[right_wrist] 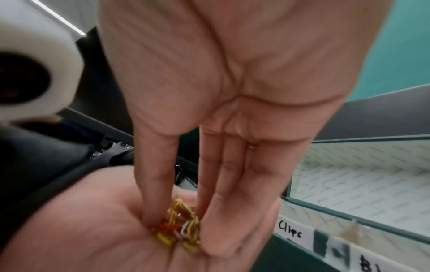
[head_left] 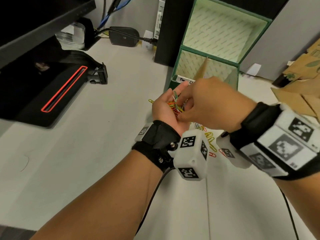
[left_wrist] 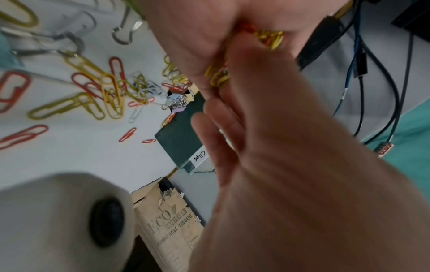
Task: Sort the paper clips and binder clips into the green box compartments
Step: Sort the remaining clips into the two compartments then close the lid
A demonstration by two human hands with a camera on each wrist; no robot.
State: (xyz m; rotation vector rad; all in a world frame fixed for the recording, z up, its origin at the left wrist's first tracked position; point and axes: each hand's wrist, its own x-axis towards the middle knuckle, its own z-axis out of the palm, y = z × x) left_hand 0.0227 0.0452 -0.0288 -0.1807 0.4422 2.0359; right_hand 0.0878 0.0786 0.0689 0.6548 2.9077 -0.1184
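My left hand [head_left: 166, 108] is held palm up in front of the green box [head_left: 210, 57] and carries a heap of coloured paper clips [head_left: 175, 106]. My right hand [head_left: 183, 108] reaches down from above, and its thumb and fingers pinch some of the paper clips [right_wrist: 182, 220] lying in the left palm. Loose paper clips [left_wrist: 104, 95] lie scattered on the white table under my wrists, with a few binder clips [left_wrist: 178, 103] against the box's front wall [left_wrist: 180, 132]. White labels [right_wrist: 291, 233] on the near rim read "Clips". The compartments in view look empty.
A black device with a red outline [head_left: 52, 87] sits at the left under a monitor. A power adapter [head_left: 123, 36] and cables lie behind it. A torn cardboard box [head_left: 301, 73] stands to the right of the green box.
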